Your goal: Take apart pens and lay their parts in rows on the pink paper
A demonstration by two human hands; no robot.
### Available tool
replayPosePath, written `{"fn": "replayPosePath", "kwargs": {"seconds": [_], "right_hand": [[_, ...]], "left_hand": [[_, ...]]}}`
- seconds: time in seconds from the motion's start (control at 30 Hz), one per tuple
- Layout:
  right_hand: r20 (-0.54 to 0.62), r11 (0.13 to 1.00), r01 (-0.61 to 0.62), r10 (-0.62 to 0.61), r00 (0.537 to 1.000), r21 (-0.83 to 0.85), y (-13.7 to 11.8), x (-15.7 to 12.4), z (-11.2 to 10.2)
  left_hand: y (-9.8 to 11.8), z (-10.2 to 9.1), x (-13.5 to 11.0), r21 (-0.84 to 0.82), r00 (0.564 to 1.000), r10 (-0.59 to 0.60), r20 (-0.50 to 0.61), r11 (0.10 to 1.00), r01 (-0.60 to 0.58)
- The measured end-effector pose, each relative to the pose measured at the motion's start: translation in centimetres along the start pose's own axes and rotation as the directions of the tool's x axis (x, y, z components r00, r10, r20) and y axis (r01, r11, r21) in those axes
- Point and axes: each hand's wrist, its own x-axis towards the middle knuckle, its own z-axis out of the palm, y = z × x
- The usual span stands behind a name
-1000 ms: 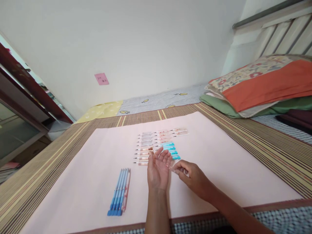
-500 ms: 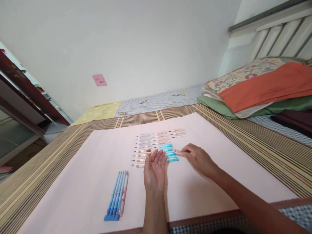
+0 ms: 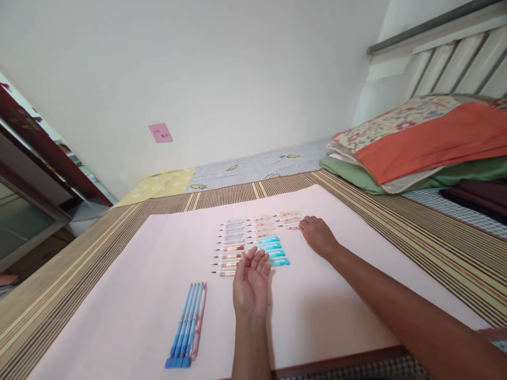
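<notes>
Near the right end of the pen rows, my right hand point(image 3: 318, 237) pinches one end of a pale pink, clear pen point(image 3: 293, 228). The pen lies low, just below other pink pens point(image 3: 288, 217). My left hand point(image 3: 253, 285) is palm up, fingers loosely curled and apart, with nothing visible in it. It partly covers the light-blue pens point(image 3: 273, 247) and the ends of the clear pens with brown parts point(image 3: 229, 256). Behind these lie clear greyish pens point(image 3: 232, 231) and more pink pens point(image 3: 259, 226), their dark tips pointing left.
Several blue pens point(image 3: 184, 324) lie side by side with a pink pen point(image 3: 199, 322) at front left. Everything rests on a large pale pink sheet point(image 3: 119, 295) over a striped mat point(image 3: 67, 269). Folded bedding point(image 3: 420, 142) is stacked at back right, beside the wall.
My right hand has moved away from me with the pink pen, from beside the light-blue pens up to the pink ones at the right. My left hand has stayed almost still.
</notes>
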Motion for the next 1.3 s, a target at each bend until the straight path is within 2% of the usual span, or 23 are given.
{"fn": "replayPosePath", "kwargs": {"seconds": [0.6,1.3], "right_hand": [[-0.064,0.999,-0.028,0.029,0.998,0.02,0.1,0.8,1.1],[-0.111,0.999,0.019,-0.015,0.994,0.041,0.8,1.6,2.1]], "left_hand": [[-0.2,0.7,-0.3,0.012,0.999,-0.016,-0.042,1.0,0.017],[-0.7,0.7,-0.3,0.007,0.998,-0.035,-0.044,0.999,0.035]]}}
